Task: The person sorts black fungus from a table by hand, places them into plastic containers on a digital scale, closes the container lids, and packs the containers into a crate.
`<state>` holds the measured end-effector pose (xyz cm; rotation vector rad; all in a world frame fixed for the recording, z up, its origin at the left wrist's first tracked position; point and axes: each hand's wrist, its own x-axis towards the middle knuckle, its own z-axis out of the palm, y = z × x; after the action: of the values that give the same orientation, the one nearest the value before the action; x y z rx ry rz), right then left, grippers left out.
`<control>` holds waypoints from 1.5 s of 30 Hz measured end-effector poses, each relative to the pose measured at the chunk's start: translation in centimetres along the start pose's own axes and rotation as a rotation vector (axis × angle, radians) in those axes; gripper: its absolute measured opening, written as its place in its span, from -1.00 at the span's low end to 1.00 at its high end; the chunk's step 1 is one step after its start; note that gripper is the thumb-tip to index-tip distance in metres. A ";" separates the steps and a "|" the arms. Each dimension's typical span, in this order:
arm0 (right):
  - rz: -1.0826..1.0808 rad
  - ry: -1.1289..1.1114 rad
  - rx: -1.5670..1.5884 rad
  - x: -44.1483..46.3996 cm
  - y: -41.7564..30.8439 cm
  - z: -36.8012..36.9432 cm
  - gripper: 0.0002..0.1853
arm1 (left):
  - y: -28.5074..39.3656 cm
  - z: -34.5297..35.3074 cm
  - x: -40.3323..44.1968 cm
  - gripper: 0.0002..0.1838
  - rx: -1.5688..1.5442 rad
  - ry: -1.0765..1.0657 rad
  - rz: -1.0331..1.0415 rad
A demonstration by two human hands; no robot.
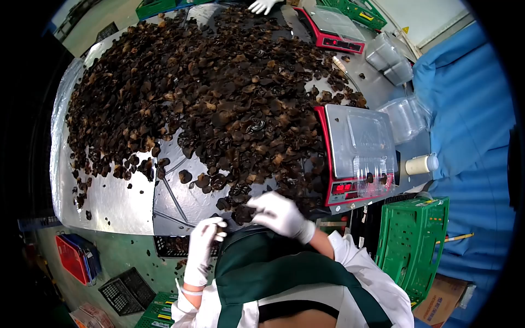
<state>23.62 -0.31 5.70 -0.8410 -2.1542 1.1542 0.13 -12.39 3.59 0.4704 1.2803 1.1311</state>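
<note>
Dark brown wood ear mushrooms [235, 109] lie in a wide, loose heap on the metal-topped table [123, 205]. My right hand [281, 216], in a white glove, is at the heap's near edge, its fingers stretched left over a few pieces; I see nothing held in it. To its left, close to my apron, is my left hand [203, 243], also gloved. Its fingers are curled in, and whatever they may hold is hidden. Right of the heap stands a red scale [328, 158] with a lit display and a clear plastic tray [372, 142] on its plate.
A second red scale [333, 33] stands at the far right, near another person's gloved hand [263, 5]. Clear plastic boxes [388, 57] and a white roll [421, 164] line the right edge. Below are a green crate [410, 246] and a black crate [127, 292].
</note>
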 end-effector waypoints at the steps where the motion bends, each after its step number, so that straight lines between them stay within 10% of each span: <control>1: -0.115 0.153 -0.159 0.2 1.6 -1.5 -0.47 | 0.1 -0.9 -0.1 -0.78 0.046 0.095 0.061; 5: 0.240 0.301 -0.487 -1.9 4.8 -5.1 -0.19 | -1.4 -2.6 1.2 -0.79 0.876 0.458 0.648; 11: 0.250 0.015 -0.681 -3.1 5.5 -2.9 0.07 | -2.2 -5.0 -2.9 -0.74 1.620 0.419 0.407; 21: 0.135 -0.013 -0.801 -0.9 5.5 0.5 -0.20 | -1.2 3.4 5.2 0.12 1.228 -0.010 0.635; 29: 0.050 0.007 -0.716 -1.2 7.3 0.9 -0.60 | -4.4 3.2 8.7 -0.39 1.418 -0.114 0.915; 35: 0.159 0.296 -0.292 0.0 7.8 0.3 -0.89 | -2.8 4.1 9.7 -0.61 0.691 0.012 0.720; 37: 0.315 0.261 -0.018 0.2 7.8 -0.8 -0.90 | -1.3 4.6 8.5 -0.63 0.163 0.020 0.265; 41: 0.636 0.190 1.664 -0.5 9.0 -2.0 -0.65 | 0.1 4.0 8.1 -0.61 -0.739 -0.019 -0.145; 45: 0.461 0.213 1.972 0.7 6.4 -1.6 -0.52 | 1.9 6.3 8.5 -0.36 -1.119 -0.026 -0.324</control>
<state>25.96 3.84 1.06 -0.3309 0.0450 2.3148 4.14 -2.45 2.68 -0.5348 0.5082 1.3470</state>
